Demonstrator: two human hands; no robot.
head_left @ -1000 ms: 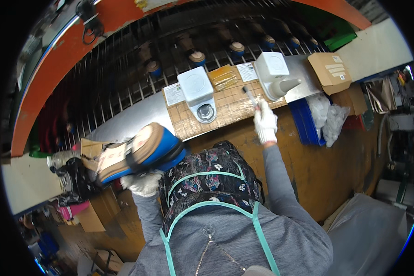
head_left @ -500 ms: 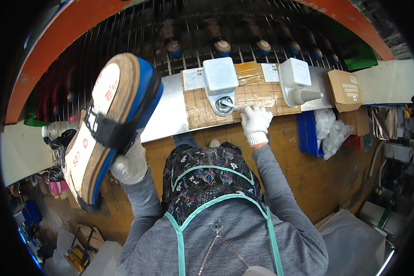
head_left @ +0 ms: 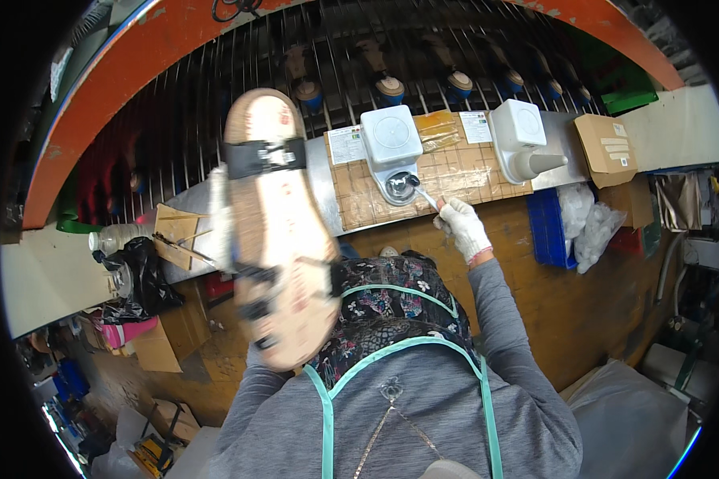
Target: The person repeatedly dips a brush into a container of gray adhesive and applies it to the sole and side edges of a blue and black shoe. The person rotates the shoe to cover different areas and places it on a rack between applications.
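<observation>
Right hand (head_left: 462, 226), white-gloved, closed round a thin brush (head_left: 426, 197), tip dipped in the round metal pot (head_left: 399, 187) of the grey dispenser (head_left: 391, 144). Left hand mostly hidden behind a big tan shoe sole (head_left: 278, 231), raised left of the dispenser, bottom up; grip on it presumed, fingers unseen. Under the dispenser, a cardboard sheet (head_left: 455, 172) on the bench (head_left: 663, 128). Right of the dispenser, a second white box with a cone nozzle (head_left: 521, 140). Behind, a wire rack (head_left: 216, 88) with shoes.
</observation>
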